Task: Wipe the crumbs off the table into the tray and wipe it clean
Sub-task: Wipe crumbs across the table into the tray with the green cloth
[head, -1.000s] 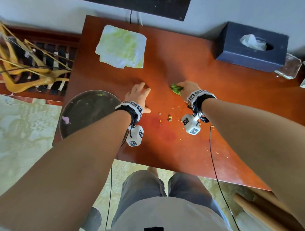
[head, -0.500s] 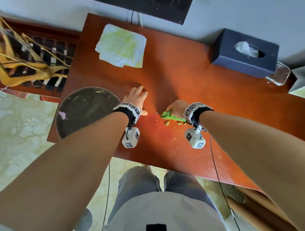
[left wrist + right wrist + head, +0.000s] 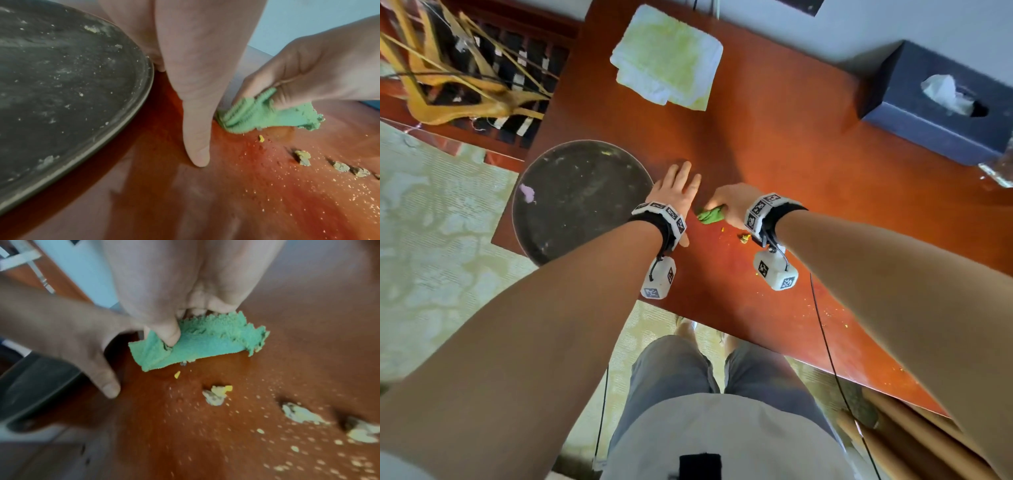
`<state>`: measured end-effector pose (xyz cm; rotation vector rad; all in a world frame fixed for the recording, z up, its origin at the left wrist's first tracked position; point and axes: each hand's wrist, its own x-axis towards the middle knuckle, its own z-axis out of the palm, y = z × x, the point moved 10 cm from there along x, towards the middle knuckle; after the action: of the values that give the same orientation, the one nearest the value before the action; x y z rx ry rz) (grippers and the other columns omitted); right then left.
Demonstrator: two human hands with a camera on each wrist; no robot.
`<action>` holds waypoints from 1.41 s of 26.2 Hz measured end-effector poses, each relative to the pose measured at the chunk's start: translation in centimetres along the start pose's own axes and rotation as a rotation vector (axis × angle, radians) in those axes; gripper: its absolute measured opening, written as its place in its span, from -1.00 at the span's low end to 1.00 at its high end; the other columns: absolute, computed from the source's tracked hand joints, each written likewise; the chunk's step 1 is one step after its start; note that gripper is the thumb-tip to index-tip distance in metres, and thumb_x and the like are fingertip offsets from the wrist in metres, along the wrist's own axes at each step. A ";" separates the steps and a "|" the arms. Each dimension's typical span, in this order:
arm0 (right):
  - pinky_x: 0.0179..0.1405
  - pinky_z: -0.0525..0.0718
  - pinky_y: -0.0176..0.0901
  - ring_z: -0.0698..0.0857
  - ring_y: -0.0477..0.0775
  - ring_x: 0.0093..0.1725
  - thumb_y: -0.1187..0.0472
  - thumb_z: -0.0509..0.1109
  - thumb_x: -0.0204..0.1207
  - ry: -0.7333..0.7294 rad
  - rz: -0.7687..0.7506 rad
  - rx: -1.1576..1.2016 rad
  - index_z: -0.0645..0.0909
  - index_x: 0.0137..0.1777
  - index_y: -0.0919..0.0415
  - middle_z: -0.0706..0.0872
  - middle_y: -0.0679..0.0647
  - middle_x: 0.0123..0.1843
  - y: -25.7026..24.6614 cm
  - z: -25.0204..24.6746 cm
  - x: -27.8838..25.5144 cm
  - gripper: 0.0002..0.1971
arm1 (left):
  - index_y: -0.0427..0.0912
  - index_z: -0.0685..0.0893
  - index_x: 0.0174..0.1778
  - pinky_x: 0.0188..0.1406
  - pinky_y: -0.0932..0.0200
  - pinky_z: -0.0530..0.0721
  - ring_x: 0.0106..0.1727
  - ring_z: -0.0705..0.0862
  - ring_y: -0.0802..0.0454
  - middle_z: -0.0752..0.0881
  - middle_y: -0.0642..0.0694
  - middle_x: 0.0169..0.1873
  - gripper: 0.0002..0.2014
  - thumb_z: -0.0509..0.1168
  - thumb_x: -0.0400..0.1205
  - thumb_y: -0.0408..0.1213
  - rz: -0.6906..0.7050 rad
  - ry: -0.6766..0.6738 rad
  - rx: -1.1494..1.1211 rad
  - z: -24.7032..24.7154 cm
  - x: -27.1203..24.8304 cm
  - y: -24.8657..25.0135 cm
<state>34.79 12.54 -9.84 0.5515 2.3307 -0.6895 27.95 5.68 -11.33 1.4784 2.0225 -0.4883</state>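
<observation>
Landmark: round dark tray (image 3: 571, 202), overhanging the table (image 3: 774, 144) edge. Left hand (image 3: 676, 186) flat, fingers straight, just beside its rim. Right hand (image 3: 732, 202) clenches green cloth (image 3: 710, 216) beyond that; fingertips hidden beneath. Crumbs (image 3: 216, 395) farther out, blurred in the wrist views.

Tray (image 3: 582, 202): at the table's (image 3: 791, 164) left edge, just left of my left hand (image 3: 674, 192).
Cloth (image 3: 710, 215): on the table under my right hand (image 3: 732, 202), beside my left.
Crumbs (image 3: 745, 237): on the table, nearer me than the cloth.
Towel (image 3: 667, 54): far side.
Tissue box (image 3: 941, 106): far right.
</observation>
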 end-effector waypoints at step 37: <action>-0.01 0.78 -0.18 0.76 -0.11 -0.02 0.29 0.30 0.63 0.455 0.642 0.783 0.63 0.33 -0.19 0.73 -0.19 0.12 21.6 1.2 -14.0 -0.60 | 0.22 -0.17 0.69 0.46 -0.66 0.12 0.69 -0.32 -0.31 -0.38 -0.04 0.68 0.27 0.66 0.28 0.09 0.017 -0.077 -0.040 -2.4 3.5 10.9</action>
<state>56.95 25.72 -8.30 1.8632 1.9747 -1.2250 36.90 13.13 -11.23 1.4298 1.9475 -0.4879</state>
